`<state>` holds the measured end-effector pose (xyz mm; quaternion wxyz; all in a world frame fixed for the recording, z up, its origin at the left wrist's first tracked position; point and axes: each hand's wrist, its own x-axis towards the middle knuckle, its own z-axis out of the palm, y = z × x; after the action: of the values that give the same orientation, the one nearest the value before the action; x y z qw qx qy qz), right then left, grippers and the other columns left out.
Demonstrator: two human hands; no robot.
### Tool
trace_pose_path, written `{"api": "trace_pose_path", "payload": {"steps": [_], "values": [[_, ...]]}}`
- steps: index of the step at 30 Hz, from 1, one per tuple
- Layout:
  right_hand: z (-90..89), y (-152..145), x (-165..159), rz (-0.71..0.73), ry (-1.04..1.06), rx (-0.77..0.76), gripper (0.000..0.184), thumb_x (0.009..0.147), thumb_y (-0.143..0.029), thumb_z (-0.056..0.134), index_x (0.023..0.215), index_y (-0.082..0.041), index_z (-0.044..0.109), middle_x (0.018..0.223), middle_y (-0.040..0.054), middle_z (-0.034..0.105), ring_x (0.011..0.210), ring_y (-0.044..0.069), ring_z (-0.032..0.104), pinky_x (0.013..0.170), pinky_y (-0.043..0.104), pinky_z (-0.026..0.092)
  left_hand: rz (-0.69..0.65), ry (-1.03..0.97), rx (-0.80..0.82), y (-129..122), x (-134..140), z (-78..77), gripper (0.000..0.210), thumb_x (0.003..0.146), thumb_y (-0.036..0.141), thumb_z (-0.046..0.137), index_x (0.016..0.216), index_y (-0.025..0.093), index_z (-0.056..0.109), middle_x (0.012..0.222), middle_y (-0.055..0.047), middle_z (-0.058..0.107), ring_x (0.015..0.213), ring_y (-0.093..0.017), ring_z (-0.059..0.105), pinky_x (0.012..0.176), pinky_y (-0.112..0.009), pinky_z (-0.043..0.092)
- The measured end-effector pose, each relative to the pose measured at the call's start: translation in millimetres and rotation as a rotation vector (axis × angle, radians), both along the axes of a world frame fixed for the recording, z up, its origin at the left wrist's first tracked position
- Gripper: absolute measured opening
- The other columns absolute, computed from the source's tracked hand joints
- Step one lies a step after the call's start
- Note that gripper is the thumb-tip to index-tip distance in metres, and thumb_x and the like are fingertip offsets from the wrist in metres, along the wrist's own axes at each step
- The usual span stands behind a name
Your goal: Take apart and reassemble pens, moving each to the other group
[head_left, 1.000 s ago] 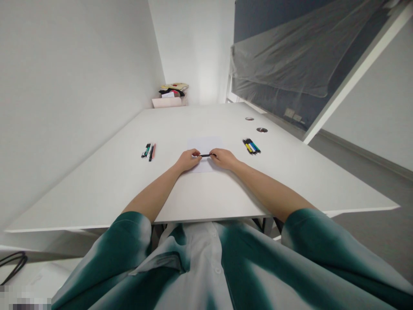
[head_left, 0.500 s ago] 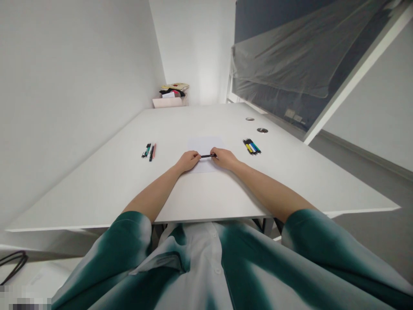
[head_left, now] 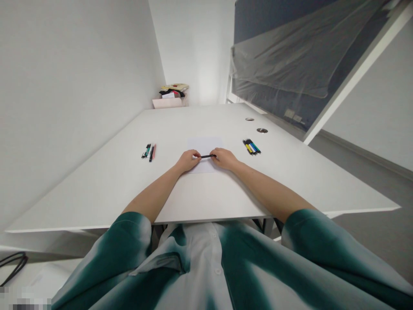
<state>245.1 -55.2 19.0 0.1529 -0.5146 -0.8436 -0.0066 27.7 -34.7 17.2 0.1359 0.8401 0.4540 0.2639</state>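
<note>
A slim black pen (head_left: pixel 205 156) lies level between my two hands, over a sheet of white paper (head_left: pixel 204 168). My left hand (head_left: pixel 189 161) pinches its left end, and my right hand (head_left: pixel 224 158) grips its right end with bent fingers. Both hands rest low over the sheet's sides and cover parts of it. Whether the pen touches the paper I cannot tell. Off to the left, several pens and markers (head_left: pixel 149 152) lie loosely grouped. On the right, several pens with yellow, blue and green parts (head_left: pixel 252 147) lie side by side.
All of this is on a white table (head_left: pixel 206 198). Two round metal table inserts (head_left: pixel 262 130) are at the back right. A pale box (head_left: pixel 167 102) with cloth-like items stands at the far end. A wall runs along the left, and a plastic-draped dark panel (head_left: pixel 280 56) stands right.
</note>
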Motion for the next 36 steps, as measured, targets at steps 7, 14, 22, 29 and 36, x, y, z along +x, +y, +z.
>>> {"api": "trace_pose_path", "payload": {"steps": [7, 14, 22, 29, 36], "values": [[0.8, 1.3, -1.1, -0.014, 0.013, 0.012, 0.027, 0.096, -0.024, 0.048, 0.113, -0.019, 0.069, 0.112, 0.0105, 0.069, 0.103, 0.023, 0.062, 0.084, 0.031, 0.043, 0.045, -0.010, 0.020, 1.3, 0.7, -0.7, 0.020, 0.084, 0.026, 0.059, 0.096, 0.017, 0.073, 0.100, -0.007, 0.074, 0.097, -0.022, 0.067, 0.095, -0.034, 0.051], [1.4, 1.5, -0.8, -0.036, 0.035, 0.018, 0.026, 0.095, -0.022, 0.051, 0.115, -0.019, 0.067, 0.113, 0.0098, 0.070, 0.103, 0.023, 0.062, 0.085, 0.031, 0.044, 0.012, 0.038, -0.031, 2.4, -0.4, -2.7, 0.031, 0.091, 0.032, 0.049, 0.099, 0.016, 0.074, 0.099, -0.008, 0.076, 0.093, -0.022, 0.068, 0.090, -0.034, 0.052], [2.6, 2.1, 0.9, -0.015, 0.015, 0.027, 0.023, 0.095, -0.023, 0.051, 0.110, -0.021, 0.068, 0.110, 0.0080, 0.070, 0.102, 0.022, 0.062, 0.084, 0.030, 0.043, 0.011, 0.063, -0.030, 3.2, -0.6, -2.6, 0.030, 0.089, 0.032, 0.051, 0.102, 0.017, 0.074, 0.100, -0.008, 0.076, 0.091, -0.021, 0.068, 0.090, -0.033, 0.053], [1.4, 1.7, 2.2, -0.019, 0.026, 0.017, 0.026, 0.096, -0.024, 0.050, 0.113, -0.022, 0.069, 0.112, 0.0076, 0.071, 0.100, 0.022, 0.063, 0.083, 0.030, 0.043, 0.017, 0.069, -0.023, 2.9, 0.0, -3.2, 0.029, 0.088, 0.033, 0.051, 0.100, 0.018, 0.074, 0.099, -0.007, 0.076, 0.091, -0.022, 0.068, 0.090, -0.034, 0.053], [4.0, 1.2, 2.8, -0.069, 0.123, 0.006, 0.023, 0.093, -0.030, 0.055, 0.111, -0.023, 0.068, 0.110, 0.0062, 0.071, 0.095, 0.020, 0.064, 0.077, 0.028, 0.043, 0.022, -0.032, -0.013, 6.1, -1.1, -4.6, 0.026, 0.088, 0.031, 0.053, 0.098, 0.017, 0.072, 0.098, -0.006, 0.075, 0.091, -0.020, 0.067, 0.088, -0.034, 0.053]]}}
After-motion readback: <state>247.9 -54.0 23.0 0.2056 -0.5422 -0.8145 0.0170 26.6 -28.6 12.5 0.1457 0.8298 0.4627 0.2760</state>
